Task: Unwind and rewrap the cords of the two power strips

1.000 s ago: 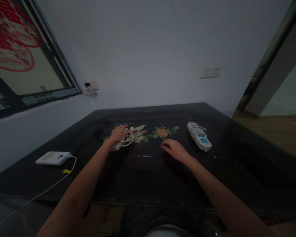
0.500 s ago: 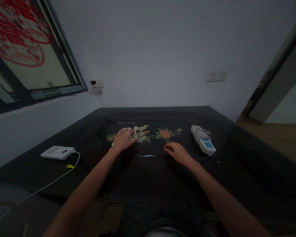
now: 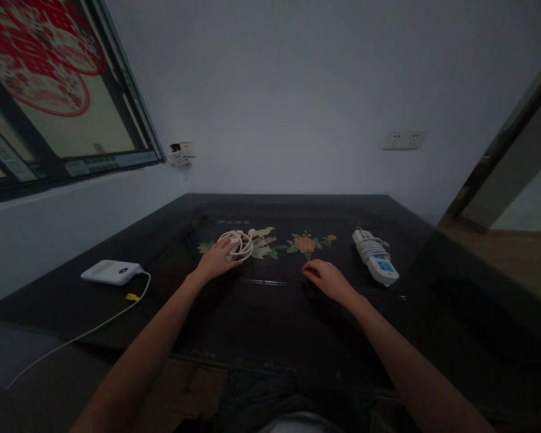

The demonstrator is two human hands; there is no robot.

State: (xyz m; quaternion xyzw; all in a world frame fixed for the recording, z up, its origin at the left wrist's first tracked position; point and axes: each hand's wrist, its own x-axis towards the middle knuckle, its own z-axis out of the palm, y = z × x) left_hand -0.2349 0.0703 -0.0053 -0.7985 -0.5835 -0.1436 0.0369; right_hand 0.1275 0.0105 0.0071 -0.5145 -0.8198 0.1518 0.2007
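Note:
A coiled white cable with a plug lies on the painted leaves of the dark table. My left hand is at the coil's left side, fingers spread and apart, the fingertips over its near-left edge. My right hand rests on the table below the painted orange rose, its fingers curled in, with nothing visible in them. To the right of that hand lies a white power strip with blue sockets, its grey-white cord wound round it.
A white power-bank-like device sits at the left of the black table, its white cable running off the near-left edge. Beside that cable is a small yellow tag. Wall sockets are on the back wall, a window at left.
My left hand has slid left and toward me, off the top of the coil, so more of the cable shows. My right hand stays nearly still. The view has shifted slightly.

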